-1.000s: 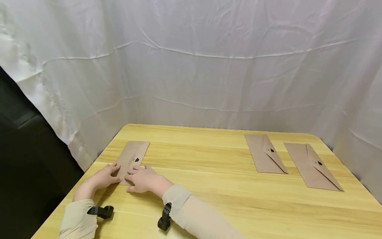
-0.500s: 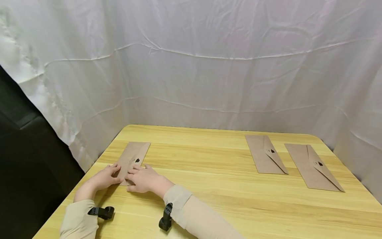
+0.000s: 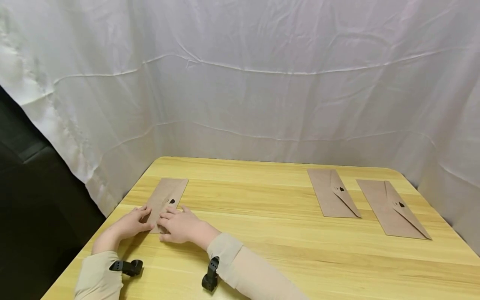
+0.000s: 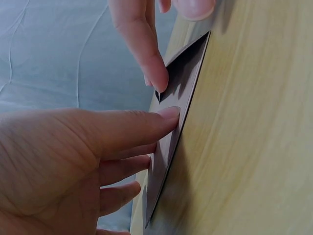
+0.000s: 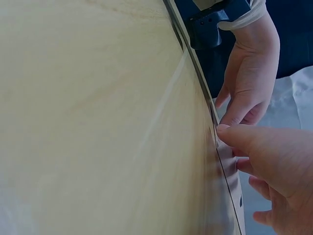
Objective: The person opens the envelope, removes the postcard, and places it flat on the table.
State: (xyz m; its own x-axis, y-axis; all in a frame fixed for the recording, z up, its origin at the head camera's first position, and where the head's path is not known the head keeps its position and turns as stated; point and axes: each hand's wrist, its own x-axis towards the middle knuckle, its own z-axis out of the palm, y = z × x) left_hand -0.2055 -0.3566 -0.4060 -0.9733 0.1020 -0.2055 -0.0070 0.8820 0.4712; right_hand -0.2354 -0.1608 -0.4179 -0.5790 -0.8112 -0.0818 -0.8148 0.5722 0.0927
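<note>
A brown paper envelope (image 3: 166,189) with a small black mark lies flat near the left side of the wooden table. My left hand (image 3: 131,223) rests at its left edge, fingers fairly straight; the left wrist view has the thumb (image 4: 168,113) pressing down on the paper. From the other side, my right hand (image 3: 182,227) reaches over the envelope's near part. One right fingertip (image 4: 159,81) touches the edge of the flap (image 4: 188,49), which stands a little raised with a dark gap under it. The right thumb (image 5: 234,134) is apart from that finger.
Two more brown envelopes lie on the right of the table, one (image 3: 330,193) further in and one (image 3: 391,210) nearer the right edge. A pale curtain (image 3: 240,104) hangs behind and around the table (image 3: 262,191). Something black (image 3: 33,208) stands beyond the left edge.
Almost nothing moves. The right forearm shifts very slightly to the right, while both hands stay at the left envelope.
</note>
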